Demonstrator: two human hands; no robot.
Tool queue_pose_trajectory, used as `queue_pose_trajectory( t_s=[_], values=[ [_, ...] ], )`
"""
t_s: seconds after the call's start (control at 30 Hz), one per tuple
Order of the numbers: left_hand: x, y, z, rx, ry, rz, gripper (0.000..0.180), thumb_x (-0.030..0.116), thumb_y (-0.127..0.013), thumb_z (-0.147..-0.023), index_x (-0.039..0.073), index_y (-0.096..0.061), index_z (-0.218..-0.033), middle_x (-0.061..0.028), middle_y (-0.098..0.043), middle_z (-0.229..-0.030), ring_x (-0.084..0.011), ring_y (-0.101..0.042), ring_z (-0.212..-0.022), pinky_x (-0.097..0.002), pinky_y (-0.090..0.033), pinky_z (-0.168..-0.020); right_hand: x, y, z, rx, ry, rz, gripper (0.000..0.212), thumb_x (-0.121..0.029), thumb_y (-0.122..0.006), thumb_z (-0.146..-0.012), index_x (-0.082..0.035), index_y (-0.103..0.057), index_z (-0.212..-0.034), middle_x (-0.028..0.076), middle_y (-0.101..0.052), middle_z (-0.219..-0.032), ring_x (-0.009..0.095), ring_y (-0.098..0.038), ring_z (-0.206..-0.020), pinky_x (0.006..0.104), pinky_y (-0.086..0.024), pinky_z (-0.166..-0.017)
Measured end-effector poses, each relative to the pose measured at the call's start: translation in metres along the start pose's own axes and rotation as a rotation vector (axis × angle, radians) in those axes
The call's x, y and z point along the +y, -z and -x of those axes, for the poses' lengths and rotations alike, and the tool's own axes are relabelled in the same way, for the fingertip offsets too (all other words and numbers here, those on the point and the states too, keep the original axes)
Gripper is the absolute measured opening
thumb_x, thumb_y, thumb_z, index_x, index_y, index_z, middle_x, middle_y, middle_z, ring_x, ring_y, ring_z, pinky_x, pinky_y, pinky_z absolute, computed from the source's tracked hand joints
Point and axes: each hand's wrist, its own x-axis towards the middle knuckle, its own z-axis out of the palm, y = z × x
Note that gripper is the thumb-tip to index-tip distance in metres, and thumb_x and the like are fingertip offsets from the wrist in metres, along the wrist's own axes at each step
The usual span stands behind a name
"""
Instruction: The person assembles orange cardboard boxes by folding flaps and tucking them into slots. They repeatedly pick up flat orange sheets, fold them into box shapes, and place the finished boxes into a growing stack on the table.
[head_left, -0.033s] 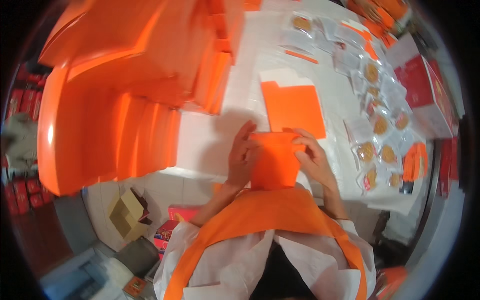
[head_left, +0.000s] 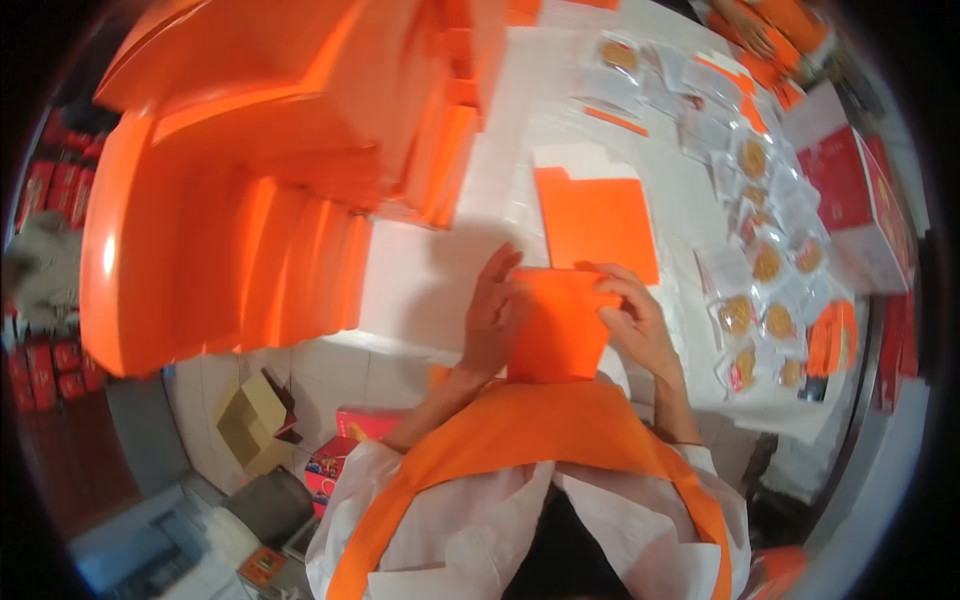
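In front of my orange apron, at the table's near edge, an orange cardboard box or folded card (head_left: 555, 340) stands between my hands. My left hand (head_left: 492, 315) is closed on its left edge, the fingertips near the top corner. On the top right corner, my right hand (head_left: 637, 312) pinches the edge between thumb and fingers. Whether the piece is flat or opened into a box I cannot tell. Just beyond it lies a flat orange card sheet (head_left: 598, 225) with a white flap at its far side.
Large glossy orange panels (head_left: 240, 110) and a row of upright orange pieces (head_left: 300, 265) fill the left. Clear packets of round golden cookies (head_left: 767, 260) spread along the right, beside a red-and-white carton (head_left: 850, 180). Another person's hand (head_left: 745, 25) shows at the far right.
The whole view has shifted slightly, so the table things sit a little further right. My hands keep the same hold on the orange piece.
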Motion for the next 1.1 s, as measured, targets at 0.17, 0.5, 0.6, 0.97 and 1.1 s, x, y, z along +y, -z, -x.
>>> queue_pose_trajectory(
  t_s=[0.17,0.5,0.6,0.97,1.1],
  values=[
    [0.003,0.012,0.022,0.147,0.185,-0.003,0.041,-0.004,-0.051,-0.081,0.005,-0.044,-0.121,-0.0117,-0.024,-0.14,-0.0221,-0.031,-0.127,-0.0338,-0.04,-0.093,0.001,-0.017,-0.03,0.173,-0.019,-0.067,0.018,-0.001,-0.052,-0.083,-0.005,-0.052,-0.101,0.008,-0.049,-0.112,0.008,-0.049,-0.086,0.0191,-0.04,-0.065],
    [0.04,0.091,0.078,0.277,-0.226,-1.102,0.034,0.005,-0.061,-0.073,0.001,-0.052,-0.105,-0.0211,-0.038,-0.13,-0.035,-0.036,-0.121,-0.0485,-0.028,-0.099,0.056,-0.132,-0.093,-0.133,-0.343,-0.469,0.023,-0.019,-0.052,-0.089,-0.005,-0.047,-0.106,0.004,-0.052,-0.087,0.01,-0.052,-0.067,0.025,-0.044,-0.051],
    [0.029,0.082,0.075,0.13,-0.149,-1.267,0.031,0.009,-0.061,-0.073,0.001,-0.052,-0.103,-0.0197,-0.039,-0.129,-0.0358,-0.036,-0.12,-0.0487,-0.026,-0.1,0.048,-0.159,-0.111,-0.142,-0.366,-0.523,0.028,-0.021,-0.05,-0.09,-0.004,-0.044,-0.111,0.007,-0.053,-0.095,0.013,-0.054,-0.076,0.0264,-0.047,-0.06],
    [0.001,0.035,0.025,-0.015,-0.232,-1.127,0.038,0.012,-0.056,-0.078,0.0,-0.05,-0.114,-0.0211,-0.041,-0.126,-0.039,-0.038,-0.115,-0.0479,-0.03,-0.094,0.042,-0.015,-0.049,0.175,0.209,0.68,0.045,-0.022,-0.054,-0.084,-0.001,-0.041,-0.122,0.017,-0.04,-0.128,0.031,-0.039,-0.118,0.0435,-0.029,-0.099],
    [-0.043,-0.023,-0.027,-0.143,-0.045,-0.81,0.05,0.018,-0.056,-0.081,-0.003,-0.039,-0.122,-0.0252,-0.035,-0.129,-0.0412,-0.032,-0.119,-0.0492,-0.028,-0.096,0.08,0.012,-0.032,0.283,0.146,1.195,0.057,-0.032,-0.054,-0.083,0.002,-0.038,-0.125,0.016,-0.036,-0.133,0.029,-0.031,-0.126,0.0515,-0.014,-0.104]
  ],
)
